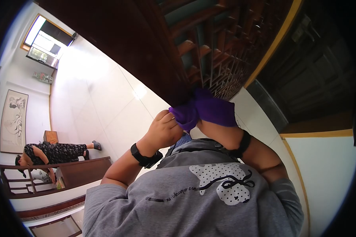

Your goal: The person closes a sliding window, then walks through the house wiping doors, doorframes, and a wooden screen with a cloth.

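Note:
A purple cloth (215, 110) is bunched against the edge of a dark wooden lattice panel (209, 51). My left hand (164, 128), with a black watch on its wrist, pinches the cloth's left end between closed fingers. The cloth drapes over my right hand (206, 128), so only the part near the wrist shows and the fingers are hidden. A black band (241, 145) circles my right wrist.
A dark door (316, 75) with a yellowish frame stands to the right. Pale tiled floor (103, 87) spreads to the left. Farther left, a person in dark patterned clothes (57, 152) stands by a wooden furniture piece (83, 173). A scroll picture (14, 120) hangs on the wall.

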The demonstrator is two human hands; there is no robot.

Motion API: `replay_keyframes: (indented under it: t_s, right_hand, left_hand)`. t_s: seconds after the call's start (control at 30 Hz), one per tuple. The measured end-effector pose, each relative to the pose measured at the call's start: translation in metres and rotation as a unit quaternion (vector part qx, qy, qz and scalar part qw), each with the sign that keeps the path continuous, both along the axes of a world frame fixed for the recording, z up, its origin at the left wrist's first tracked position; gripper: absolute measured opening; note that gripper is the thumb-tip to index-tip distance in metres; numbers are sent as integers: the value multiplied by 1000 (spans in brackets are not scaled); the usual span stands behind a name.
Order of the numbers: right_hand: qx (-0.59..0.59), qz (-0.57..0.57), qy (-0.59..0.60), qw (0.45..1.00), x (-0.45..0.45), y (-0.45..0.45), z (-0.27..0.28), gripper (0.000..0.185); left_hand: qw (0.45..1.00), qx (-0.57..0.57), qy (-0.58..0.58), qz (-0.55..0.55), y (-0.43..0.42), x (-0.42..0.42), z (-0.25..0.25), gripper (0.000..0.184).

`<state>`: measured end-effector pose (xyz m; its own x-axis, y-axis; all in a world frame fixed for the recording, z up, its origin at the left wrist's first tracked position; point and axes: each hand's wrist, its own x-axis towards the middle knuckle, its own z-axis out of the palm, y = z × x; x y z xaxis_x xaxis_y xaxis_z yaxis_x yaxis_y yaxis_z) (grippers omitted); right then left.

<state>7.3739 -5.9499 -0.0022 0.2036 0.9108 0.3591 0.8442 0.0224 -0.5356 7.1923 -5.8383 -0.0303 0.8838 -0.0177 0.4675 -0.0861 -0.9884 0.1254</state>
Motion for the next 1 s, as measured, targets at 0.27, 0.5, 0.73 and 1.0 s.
replay_keyframes:
  t_s: [0.27, 0.5, 0.73, 1.0]
  right_hand:
    - [-52, 9, -17, 998, 3, 3, -10, 41]
    - [79, 8, 4, 997, 4, -18, 20, 60]
    - [82, 5, -41, 996, 15, -4, 46, 53]
    - [138, 8, -26, 990, 17, 2, 46, 46]
  left_hand:
    - [1000, -6, 3, 9, 0, 2, 2, 11]
    - [996, -21, -79, 27, -9, 1, 22, 33]
    - [986, 0, -149, 70, -12, 17, 34, 45]
    - [986, 17, -143, 82, -7, 22, 31, 45]
